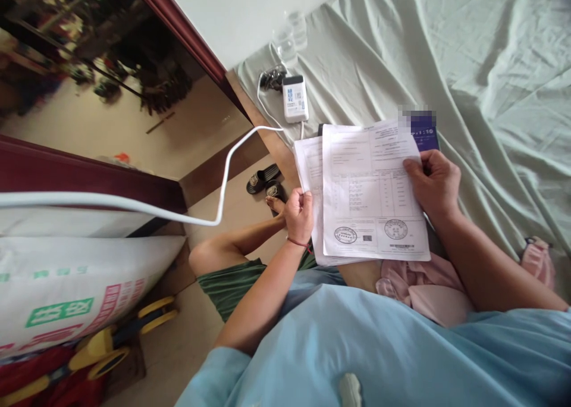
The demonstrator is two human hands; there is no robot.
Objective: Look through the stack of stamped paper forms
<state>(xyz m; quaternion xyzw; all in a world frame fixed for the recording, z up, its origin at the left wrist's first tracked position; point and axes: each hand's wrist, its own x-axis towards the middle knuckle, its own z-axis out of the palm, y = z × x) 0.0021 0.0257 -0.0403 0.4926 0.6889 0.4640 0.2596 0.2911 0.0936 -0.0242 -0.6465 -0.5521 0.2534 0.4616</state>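
My left hand point(300, 216) pinches the left edge of a stack of printed papers point(314, 175), fingers closed. Overlapping that stack lies a printed sheet point(372, 199) with a table of text and two stamped seals along its lower part. My right hand point(435, 184) is closed on the right edge of this sheet, thumb on top and fingers curled behind. Part of a dark purple booklet or card point(427, 136) shows past the sheet's upper right corner. The papers hide the rest of it.
A white power adapter or strip point(295, 100) with a white cable point(227, 172) sits on the bed sheet point(446, 50), near clear cups point(288, 35). Pink cloth point(432, 294) lies beside me. Left are printed sacks point(66, 294), a yellow toy vehicle point(93, 353) and slippers point(263, 178).
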